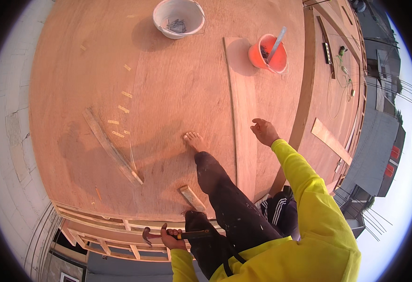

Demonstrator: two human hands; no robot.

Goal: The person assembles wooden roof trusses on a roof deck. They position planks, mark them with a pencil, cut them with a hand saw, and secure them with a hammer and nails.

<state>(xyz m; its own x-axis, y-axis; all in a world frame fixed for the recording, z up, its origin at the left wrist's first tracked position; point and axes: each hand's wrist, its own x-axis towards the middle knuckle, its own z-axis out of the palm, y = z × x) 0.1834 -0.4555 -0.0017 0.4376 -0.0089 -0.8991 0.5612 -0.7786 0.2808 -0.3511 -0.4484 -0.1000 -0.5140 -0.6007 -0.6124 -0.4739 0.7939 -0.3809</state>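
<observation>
My left hand point(172, 239) is wrapped around the handle of a claw hammer point(194, 234), low in the view by my knee. The hammer's metal head points left, past the edge of the plywood floor point(178, 89). Stretched forward over a narrow plywood strip point(245, 103), my right hand point(265, 132) has its fingers bent, with the tips a little apart and nothing visible between them. Beyond it stands an orange bucket point(284, 60) holding dark nails and a grey flat bar. Farther away is a white bucket point(162, 29) with more nails in it.
My bare foot point(195, 140) stands on the plywood, near a short wood block point(192, 198). A long wood batten point(111, 146) lies left. A raised beam point(305, 98) runs along the right; past it are a plank point(330, 140), a power strip point(327, 53) and cables. Open framing point(135, 252) edges the near side.
</observation>
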